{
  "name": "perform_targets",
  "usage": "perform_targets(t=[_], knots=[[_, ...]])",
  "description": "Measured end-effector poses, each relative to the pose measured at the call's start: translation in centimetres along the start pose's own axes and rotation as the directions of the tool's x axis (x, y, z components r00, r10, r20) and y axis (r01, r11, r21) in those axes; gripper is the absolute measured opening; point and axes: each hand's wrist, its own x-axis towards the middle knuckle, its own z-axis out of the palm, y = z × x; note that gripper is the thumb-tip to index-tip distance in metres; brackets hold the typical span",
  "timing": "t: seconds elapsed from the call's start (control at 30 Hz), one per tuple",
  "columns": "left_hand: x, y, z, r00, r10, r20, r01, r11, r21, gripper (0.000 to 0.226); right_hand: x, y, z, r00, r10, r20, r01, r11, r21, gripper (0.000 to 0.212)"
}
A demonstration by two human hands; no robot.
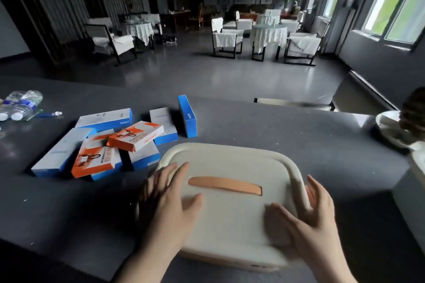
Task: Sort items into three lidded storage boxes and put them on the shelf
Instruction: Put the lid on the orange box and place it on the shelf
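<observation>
A cream storage box (232, 218) with its lid on and a tan strap handle (225, 186) stands on the dark table in front of me. My left hand (170, 200) lies spread on the lid's left side, fingers apart. My right hand (305, 216) presses the lid's right edge, thumb on top and fingers around the rim. To the left lies a loose pile of blue-and-white cartons (104, 119) and two orange cartons (135, 135). One blue carton (187, 116) stands upright behind the box.
Plastic water bottles (19, 105) and a blue pen lie at the table's far left. A white dish (391, 128) with a dark object sits at the right edge. Beyond the table are covered chairs and round tables (269, 34).
</observation>
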Motion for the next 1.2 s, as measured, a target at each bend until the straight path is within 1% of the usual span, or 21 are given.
perform_targets(t=[0.07, 0.17, 0.23, 0.27, 0.3, 0.33, 0.5, 0.63, 0.73, 0.8, 0.83, 0.87, 0.9, 0.93, 0.97, 1.0, 1.03, 1.1, 1.13, 1.17, 1.2], knots=[[0.7, 2.9, 1.7, 0.982, 0.172, 0.081, -0.176, 0.984, 0.043, 0.057, -0.2, 0.2, 0.1, 0.998, 0.058, -0.030, -0.054, 0.991, 0.124, 0.095], [1.3, 6.1, 4.6, 0.914, 0.328, 0.238, -0.344, 0.939, 0.028, 0.057, -0.3, 0.5, -0.1, 0.974, 0.224, -0.005, -0.207, 0.907, 0.366, 0.092], [1.4, 6.7, 6.0, 0.881, 0.379, 0.284, -0.400, 0.917, 0.015, 0.056, -0.2, 0.7, -0.3, 0.945, 0.317, 0.074, -0.314, 0.828, 0.464, 0.086], [1.4, 6.7, 6.3, 0.876, 0.387, 0.289, -0.409, 0.912, 0.020, 0.056, -0.2, 0.7, -0.4, 0.933, 0.339, 0.119, -0.351, 0.795, 0.494, 0.078], [1.4, 6.6, 6.4, 0.876, 0.389, 0.284, -0.414, 0.910, 0.031, 0.056, -0.2, 0.7, -0.5, 0.928, 0.344, 0.144, -0.368, 0.777, 0.510, 0.070], [1.4, 6.5, 6.5, 0.878, 0.393, 0.273, -0.419, 0.907, 0.042, 0.056, -0.2, 0.6, -0.5, 0.928, 0.344, 0.140, -0.365, 0.773, 0.519, 0.064], [1.4, 6.6, 6.4, 0.883, 0.392, 0.259, -0.420, 0.905, 0.062, 0.054, -0.4, 0.5, -0.4, 0.950, 0.312, -0.010, -0.272, 0.845, 0.460, 0.059], [1.3, 6.5, 6.5, 0.880, 0.381, 0.284, -0.416, 0.906, 0.072, 0.056, -0.4, 0.7, -0.4, 0.958, 0.276, -0.071, -0.227, 0.890, 0.395, 0.053], [1.3, 6.5, 6.6, 0.880, 0.376, 0.289, -0.412, 0.908, 0.072, 0.056, -0.3, 0.7, -0.4, 0.961, 0.254, -0.106, -0.208, 0.921, 0.328, 0.057], [1.3, 6.8, 6.6, 0.875, 0.392, 0.284, -0.419, 0.907, 0.038, 0.055, -0.5, 0.5, -0.8, 0.969, 0.216, -0.116, -0.185, 0.955, 0.231, 0.063], [1.3, 6.8, 6.4, 0.877, 0.396, 0.272, -0.411, 0.912, -0.001, 0.055, -0.6, 0.3, -1.1, 0.978, 0.178, -0.112, -0.161, 0.976, 0.146, 0.065], [1.3, 6.7, 5.9, 0.891, 0.380, 0.250, -0.381, 0.923, -0.046, 0.054, -0.8, 0.0, -1.4, 0.990, 0.097, -0.104, -0.097, 0.995, 0.009, 0.063], [1.3, 6.3, 5.3, 0.913, 0.346, 0.215, -0.337, 0.938, -0.080, 0.052, -0.9, -0.4, -1.7, 0.996, -0.032, -0.084, 0.016, 0.983, -0.183, 0.061], [1.4, 5.6, 4.6, 0.940, 0.296, 0.169, -0.285, 0.954, -0.089, 0.051, -1.0, -0.9, -1.8, 0.981, -0.193, -0.034, 0.165, 0.907, -0.387, 0.057], [1.6, 4.4, 3.7, 0.963, 0.241, 0.121, -0.234, 0.969, -0.074, 0.050, -1.1, -1.4, -1.5, 0.943, -0.331, 0.035, 0.297, 0.790, -0.537, 0.053], [1.9, 3.1, 2.8, 0.980, 0.182, 0.083, -0.179, 0.983, -0.046, 0.050, -1.2, -2.1, -0.9, 0.909, -0.401, 0.117, 0.385, 0.694, -0.608, 0.050], [2.2, 1.5, 1.8, 0.991, 0.117, 0.067, -0.117, 0.993, -0.010, 0.052, -1.3, -2.8, -0.1, 0.891, -0.398, 0.218, 0.439, 0.636, -0.634, 0.052], [2.6, -1.4, 0.1, 0.993, -0.049, 0.109, 0.047, 0.999, 0.025, 0.058, -1.6, -4.2, 2.0, 0.864, -0.268, 0.426, 0.497, 0.593, -0.634, 0.070], [2.7, -2.3, -0.6, 0.969, -0.173, 0.178, 0.184, 0.982, -0.048, 0.063, -1.7, -4.5, 3.1, 0.839, -0.201, 0.506, 0.519, 0.573, -0.634, 0.079], [2.7, -2.8, -1.2, 0.919, -0.292, 0.266, 0.346, 0.919, -0.186, 0.068, -1.8, -4.5, 4.0, 0.815, -0.155, 0.558, 0.539, 0.553, -0.635, 0.084], [2.7, -3.1, -1.4, 0.855, -0.378, 0.355, 0.496, 0.796, -0.347, 0.073, -1.6, -4.5, 4.8, 0.797, -0.142, 0.587, 0.561, 0.536, -0.632, 0.084]])
